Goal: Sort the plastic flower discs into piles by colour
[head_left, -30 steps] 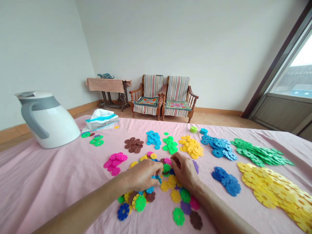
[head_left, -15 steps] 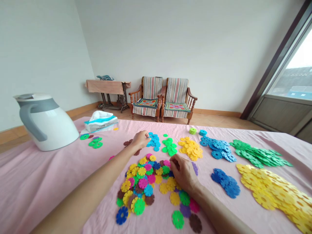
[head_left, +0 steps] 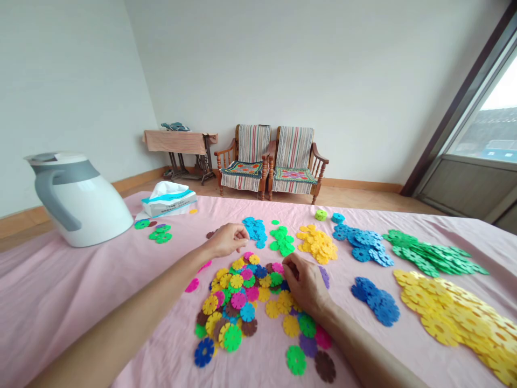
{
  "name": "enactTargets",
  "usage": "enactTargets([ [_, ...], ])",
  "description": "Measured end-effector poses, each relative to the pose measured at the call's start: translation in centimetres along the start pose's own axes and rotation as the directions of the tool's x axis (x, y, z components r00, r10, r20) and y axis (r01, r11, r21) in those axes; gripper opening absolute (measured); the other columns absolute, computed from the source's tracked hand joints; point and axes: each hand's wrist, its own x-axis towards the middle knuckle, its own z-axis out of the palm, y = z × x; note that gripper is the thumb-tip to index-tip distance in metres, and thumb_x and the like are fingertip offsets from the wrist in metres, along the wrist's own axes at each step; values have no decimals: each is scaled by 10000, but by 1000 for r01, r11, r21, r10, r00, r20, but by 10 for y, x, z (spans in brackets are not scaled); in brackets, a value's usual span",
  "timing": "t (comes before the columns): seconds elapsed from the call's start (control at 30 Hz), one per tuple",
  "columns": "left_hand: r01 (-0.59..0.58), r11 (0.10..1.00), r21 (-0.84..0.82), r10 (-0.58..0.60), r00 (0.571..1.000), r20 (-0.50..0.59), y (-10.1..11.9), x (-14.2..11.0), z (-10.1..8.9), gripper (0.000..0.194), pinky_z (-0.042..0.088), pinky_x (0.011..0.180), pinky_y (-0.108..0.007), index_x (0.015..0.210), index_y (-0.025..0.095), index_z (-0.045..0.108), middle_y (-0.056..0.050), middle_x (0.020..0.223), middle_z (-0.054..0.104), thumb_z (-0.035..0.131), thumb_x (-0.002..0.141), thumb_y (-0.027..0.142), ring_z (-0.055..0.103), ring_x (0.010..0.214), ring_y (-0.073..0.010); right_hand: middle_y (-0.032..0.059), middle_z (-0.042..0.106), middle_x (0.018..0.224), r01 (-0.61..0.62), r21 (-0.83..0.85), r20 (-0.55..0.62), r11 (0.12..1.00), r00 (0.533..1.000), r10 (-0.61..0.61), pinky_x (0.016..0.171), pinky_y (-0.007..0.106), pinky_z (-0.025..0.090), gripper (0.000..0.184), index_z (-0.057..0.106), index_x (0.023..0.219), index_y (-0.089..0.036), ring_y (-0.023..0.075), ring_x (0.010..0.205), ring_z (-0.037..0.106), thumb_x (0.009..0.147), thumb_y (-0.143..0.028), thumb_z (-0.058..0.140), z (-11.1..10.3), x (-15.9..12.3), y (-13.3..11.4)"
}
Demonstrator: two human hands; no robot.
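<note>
"Where are the hands?"

"Left hand (head_left: 226, 241), pinched closed, is just beyond the mixed pile of plastic flower discs (head_left: 236, 302). Right hand (head_left: 305, 284), curled, is at the pile's edge."

"Holding anything?"

"I cannot tell."

Daylight is pouring in through the window (head_left: 490, 134) on the far right, and the sky in it is blowing out to nearly pure white. You are getting a bright, evenly lit room, with only soft shadows forming under your left hand (head_left: 228, 240) and right hand (head_left: 305, 285). A gentle glare is sitting on the white jug (head_left: 78, 202) at left. The wide lens is bending the edges: the walls (head_left: 68, 97) are leaning and the window frame (head_left: 464, 102) is slanting. The plastic discs (head_left: 236, 302) near you are showing crisp edges, without visible blur.
</note>
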Motion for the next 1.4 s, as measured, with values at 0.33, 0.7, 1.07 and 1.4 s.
enactTargets([
  [0.33,-409,869,278,253,851,460,47,-98,10,183,417,691,-223,857,216,646,2,815,594,639,684,158,560,773,-152,-10,571,633,6,-7,3,1000,1000,-6,536,218,333,163,514,704,-198,119,574,501,822,-193,401,0,0,-1],
  [0.7,-417,831,368,323,901,291,47,-96,25,153,402,679,-233,766,181,612,-22,811,560,476,834,183,537,752,-143,-4,576,638,2,-3,6,1000,1000,-2,542,224,341,165,527,722,-197,126,577,512,827,-204,398,0,-1,0],
  [1.07,-41,992,123,67,975,-212,4,8,31,171,341,512,-201,613,130,567,2,590,566,477,750,180,523,596,-127,-1,592,661,2,-6,12,1000,1000,-2,548,216,351,160,537,728,-202,132,617,537,818,-183,406,0,0,0],
  [1.4,-50,999,6,51,992,-118,0,-6,31,189,447,563,-212,799,128,618,-31,747,652,503,787,277,594,620,-143,-5,577,641,0,-12,18,1000,1000,0,519,207,340,163,546,743,-201,122,575,511,809,-173,401,0,0,0],
])
